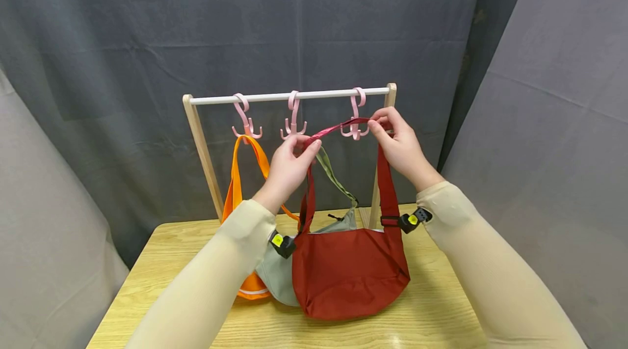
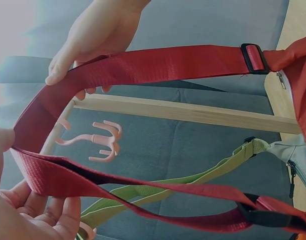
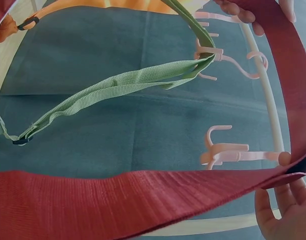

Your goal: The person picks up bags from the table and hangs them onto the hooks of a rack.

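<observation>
A dark red shoulder bag (image 1: 350, 272) hangs in front of the rack, its strap (image 1: 338, 127) stretched between both hands. My left hand (image 1: 290, 166) pinches the strap on the left, thumb on top and fingers beneath, as the left wrist view shows. At the right, my right hand (image 1: 399, 144) grips the same strap between thumb and fingers. Behind the strap, the rightmost pink hook (image 1: 356, 114) is bare on the rail. A grey-green bag (image 1: 281, 275) hangs by its green strap (image 3: 128, 82) from the middle pink hook (image 1: 294, 117), partly hidden behind the red bag.
An orange bag (image 1: 235, 185) hangs from the left pink hook (image 1: 245, 120). The rack has a white rail (image 1: 275, 97) and wooden side posts (image 1: 203, 155). It stands on a wooden table (image 1: 162, 262) before grey curtains (image 1: 147, 22).
</observation>
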A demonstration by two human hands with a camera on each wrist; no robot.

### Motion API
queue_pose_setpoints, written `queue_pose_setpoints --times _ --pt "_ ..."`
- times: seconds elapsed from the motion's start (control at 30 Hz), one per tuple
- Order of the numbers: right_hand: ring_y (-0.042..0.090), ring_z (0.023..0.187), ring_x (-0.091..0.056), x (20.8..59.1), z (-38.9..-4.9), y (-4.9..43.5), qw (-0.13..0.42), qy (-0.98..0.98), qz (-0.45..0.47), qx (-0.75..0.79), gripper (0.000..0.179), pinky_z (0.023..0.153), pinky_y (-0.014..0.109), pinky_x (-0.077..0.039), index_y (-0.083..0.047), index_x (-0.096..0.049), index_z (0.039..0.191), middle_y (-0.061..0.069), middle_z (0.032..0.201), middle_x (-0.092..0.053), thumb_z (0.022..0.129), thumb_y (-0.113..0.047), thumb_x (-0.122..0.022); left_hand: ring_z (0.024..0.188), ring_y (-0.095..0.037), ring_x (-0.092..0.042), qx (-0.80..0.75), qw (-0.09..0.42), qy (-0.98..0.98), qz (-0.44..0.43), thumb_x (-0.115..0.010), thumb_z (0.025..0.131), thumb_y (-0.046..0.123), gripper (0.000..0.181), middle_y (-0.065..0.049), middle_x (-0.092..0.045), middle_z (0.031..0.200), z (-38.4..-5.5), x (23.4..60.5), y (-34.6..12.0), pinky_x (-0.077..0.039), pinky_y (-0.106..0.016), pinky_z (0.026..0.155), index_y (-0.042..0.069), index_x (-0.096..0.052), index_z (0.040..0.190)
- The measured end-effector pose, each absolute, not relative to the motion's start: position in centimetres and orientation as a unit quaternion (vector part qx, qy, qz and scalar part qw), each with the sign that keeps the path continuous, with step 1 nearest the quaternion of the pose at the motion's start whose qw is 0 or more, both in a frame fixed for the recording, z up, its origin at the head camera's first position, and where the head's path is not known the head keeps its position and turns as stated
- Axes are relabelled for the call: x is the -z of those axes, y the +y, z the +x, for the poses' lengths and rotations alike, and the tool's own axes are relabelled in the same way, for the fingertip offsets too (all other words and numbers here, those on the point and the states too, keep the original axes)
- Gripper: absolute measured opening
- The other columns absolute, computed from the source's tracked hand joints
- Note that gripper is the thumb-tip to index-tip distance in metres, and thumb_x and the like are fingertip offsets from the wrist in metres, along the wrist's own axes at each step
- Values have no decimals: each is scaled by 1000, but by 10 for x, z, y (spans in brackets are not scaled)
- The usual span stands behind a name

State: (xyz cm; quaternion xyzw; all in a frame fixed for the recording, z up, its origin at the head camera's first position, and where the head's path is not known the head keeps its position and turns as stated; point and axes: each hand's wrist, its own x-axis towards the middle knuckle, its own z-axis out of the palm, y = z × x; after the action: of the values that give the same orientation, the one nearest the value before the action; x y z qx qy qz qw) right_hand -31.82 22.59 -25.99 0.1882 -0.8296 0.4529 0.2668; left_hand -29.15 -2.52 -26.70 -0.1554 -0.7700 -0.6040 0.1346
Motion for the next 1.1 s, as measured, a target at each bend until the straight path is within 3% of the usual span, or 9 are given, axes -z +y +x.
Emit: queue_pose_setpoints --times 0.23,0.7,1.0,1.1 --pt "25 103 -57 260 -323 225 274 -828 174 -458 27 87 34 -45 -8 -54 124 14 112 -61 107 -30 -56 96 -38 -69 603 123 -774 -151 -69 100 30 32 -12 -65 103 -297 266 -21 -52 -24 77 6 -66 121" --pt "27 106 -57 267 -334 221 271 -827 161 -465 32 92 36 -45 -6 -52 125 16 115 -62 108 -33 -54 89 -23 -65 587 115 -792 -122 -68 100 38 33 -9 -65 101 -305 267 -18 -48 -28 76 11 -67 119" --pt "27 104 -56 271 -338 220 268 -830 139 -470 31 90 38 -44 -7 -53 123 17 116 -63 107 -34 -55 90 -28 -69 588 111 -792 -122 -69 99 38 33 -8 -66 99 -311 272 -15 -51 -31 80 10 -68 117" --pt "27 103 -56 272 -338 220 264 -831 130 -473 32 89 37 -44 -7 -53 124 16 116 -64 107 -35 -54 86 -22 -67 585 117 -794 -121 -70 99 38 34 -9 -67 99 -313 273 -13 -49 -30 78 9 -68 117"
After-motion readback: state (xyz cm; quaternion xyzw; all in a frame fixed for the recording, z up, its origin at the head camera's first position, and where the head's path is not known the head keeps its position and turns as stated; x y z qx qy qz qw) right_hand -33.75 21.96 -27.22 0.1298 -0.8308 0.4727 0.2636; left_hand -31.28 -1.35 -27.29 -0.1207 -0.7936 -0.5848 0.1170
